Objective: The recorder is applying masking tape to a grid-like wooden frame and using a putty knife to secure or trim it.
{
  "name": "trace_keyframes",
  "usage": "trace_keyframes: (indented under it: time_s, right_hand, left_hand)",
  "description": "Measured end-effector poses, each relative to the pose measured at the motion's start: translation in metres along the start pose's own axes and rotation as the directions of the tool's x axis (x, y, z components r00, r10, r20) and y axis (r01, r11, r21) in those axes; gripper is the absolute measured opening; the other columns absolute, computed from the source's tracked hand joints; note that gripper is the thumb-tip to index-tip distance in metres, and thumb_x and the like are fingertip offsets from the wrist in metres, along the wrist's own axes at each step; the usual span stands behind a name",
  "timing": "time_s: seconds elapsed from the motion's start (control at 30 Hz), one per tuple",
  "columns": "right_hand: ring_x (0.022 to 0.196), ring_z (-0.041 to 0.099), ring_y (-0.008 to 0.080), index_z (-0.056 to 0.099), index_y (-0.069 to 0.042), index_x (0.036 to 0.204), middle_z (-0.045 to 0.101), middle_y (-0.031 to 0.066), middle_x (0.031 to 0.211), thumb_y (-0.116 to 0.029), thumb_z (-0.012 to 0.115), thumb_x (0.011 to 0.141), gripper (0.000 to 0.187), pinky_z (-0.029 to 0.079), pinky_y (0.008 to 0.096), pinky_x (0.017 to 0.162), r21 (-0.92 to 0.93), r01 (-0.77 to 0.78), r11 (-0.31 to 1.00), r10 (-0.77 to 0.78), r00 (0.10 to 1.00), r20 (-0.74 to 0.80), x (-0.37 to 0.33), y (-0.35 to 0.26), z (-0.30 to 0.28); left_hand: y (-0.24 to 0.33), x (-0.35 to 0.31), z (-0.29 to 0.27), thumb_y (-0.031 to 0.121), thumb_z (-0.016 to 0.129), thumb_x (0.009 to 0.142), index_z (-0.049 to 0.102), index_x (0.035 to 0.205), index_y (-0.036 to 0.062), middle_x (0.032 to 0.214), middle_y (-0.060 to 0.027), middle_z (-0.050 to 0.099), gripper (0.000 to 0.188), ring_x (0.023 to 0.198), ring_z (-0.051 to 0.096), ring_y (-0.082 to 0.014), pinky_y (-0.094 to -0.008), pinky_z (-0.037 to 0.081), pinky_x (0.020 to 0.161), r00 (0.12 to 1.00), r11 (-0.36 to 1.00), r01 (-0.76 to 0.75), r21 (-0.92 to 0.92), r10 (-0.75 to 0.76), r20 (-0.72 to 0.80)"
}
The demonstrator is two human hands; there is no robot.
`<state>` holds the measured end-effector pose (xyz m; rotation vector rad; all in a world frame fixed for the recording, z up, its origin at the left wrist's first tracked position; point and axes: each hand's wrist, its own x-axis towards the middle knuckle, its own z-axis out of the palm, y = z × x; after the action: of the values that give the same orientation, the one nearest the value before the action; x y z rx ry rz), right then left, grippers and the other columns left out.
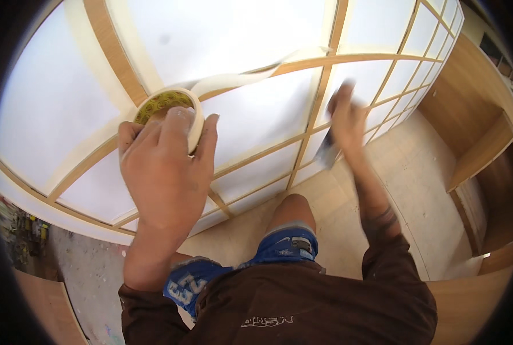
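Head cam: our L hand [169,152] clamps a tape roll [197,118] by the wood-gridded white panel [256,109], w/ loose strip [239,79] trailing R; our R hand [348,122] grips a dark blurred tool [327,150].

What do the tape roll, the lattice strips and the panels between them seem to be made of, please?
Masking tape roll: probably matte cream paper, as its loose strip twists thinly; the patterned yellow core looks like cardboard.
Lattice strips: wood or wood-look laminate, by the tan colour.
White panels: smooth and bright, perhaps painted board or plastic.
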<state>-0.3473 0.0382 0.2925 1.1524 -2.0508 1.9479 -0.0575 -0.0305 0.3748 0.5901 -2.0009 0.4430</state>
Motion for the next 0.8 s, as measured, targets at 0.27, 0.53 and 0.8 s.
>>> trace_keyframes:
  time_s: [0.27, 0.53, 0.8]
  right_hand:
    - [0.072, 0.064, 0.0462, 0.067, -0.001, 0.078, 0.063, 0.0244, 0.074, -0.038, 0.071, 0.1, 0.043, 0.049, 0.0537, 0.065, -0.187, 0.07, 0.98, 0.051, 0.82, 0.571, -0.233, 0.093, 0.026]
    - [0.098, 0.069, 0.0385, 0.067, -0.006, 0.106, 0.071, 0.0174, 0.101, -0.034, 0.091, 0.08, 0.046, 0.053, 0.0485, 0.086, -0.043, 0.166, 0.985, 0.017, 0.152, 0.988, -0.242, 0.118, -0.01]
    - [0.101, 0.07, 0.0236, 0.069, -0.005, 0.127, 0.074, 0.0103, 0.106, 0.0, 0.086, 0.078, 0.052, 0.055, 0.0353, 0.091, 0.076, -0.08, 0.994, -0.069, 0.079, 0.994, -0.135, 0.077, -0.036]
  left_hand:
    - [-0.002, -0.004, 0.006, 0.015, 0.086, 0.085, 0.067, 0.093, 0.0034, 0.064, -0.0076, 0.059, 0.024, 0.063, 0.059, -0.0289, -0.042, 0.043, 0.073, 0.999, 0.999, -0.036, -0.008, 0.036, -0.001]
    - [-0.009, -0.006, 0.004, 0.014, 0.088, 0.084, 0.067, 0.091, 0.002, 0.074, -0.0105, 0.068, 0.025, 0.07, 0.066, -0.029, -0.0413, 0.044, 0.074, 1.0, 1.0, 0.002, -0.03, -0.002, -0.01]
    - [-0.001, -0.009, -0.016, 0.013, 0.087, 0.084, 0.061, 0.083, 0.0052, 0.061, -0.0073, 0.056, 0.027, 0.059, 0.056, -0.0284, -0.0419, 0.041, 0.066, 1.0, 0.995, 0.018, -0.096, -0.017, 0.02]
